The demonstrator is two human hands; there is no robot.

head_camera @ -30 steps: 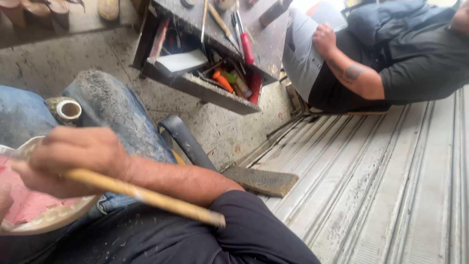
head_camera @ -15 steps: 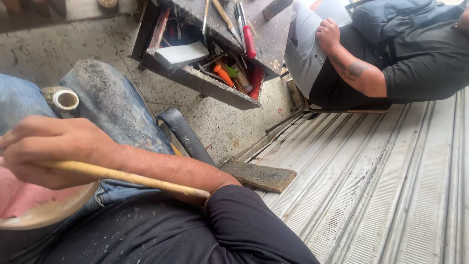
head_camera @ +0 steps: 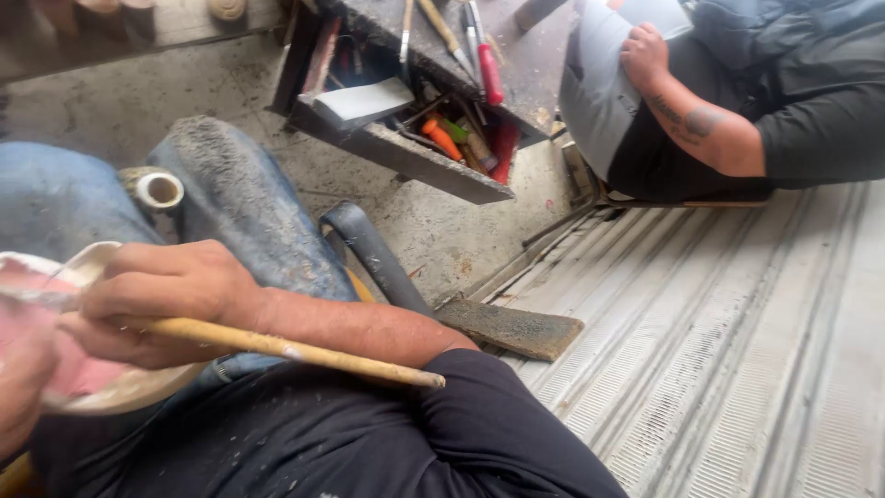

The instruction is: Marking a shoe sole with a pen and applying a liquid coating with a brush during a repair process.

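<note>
Head view — wooden stick [head_camera: 304, 350] lengthwise, end pointing right

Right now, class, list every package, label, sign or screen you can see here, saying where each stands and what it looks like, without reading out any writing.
No labels, signs or screens show.
Flat white box: the only thing like a package, rectangular, lying in the open dark tool drawer at the top middle, beside orange and red tool handles.
Right hand: grips a pale wooden stick, which carries no label.
</note>
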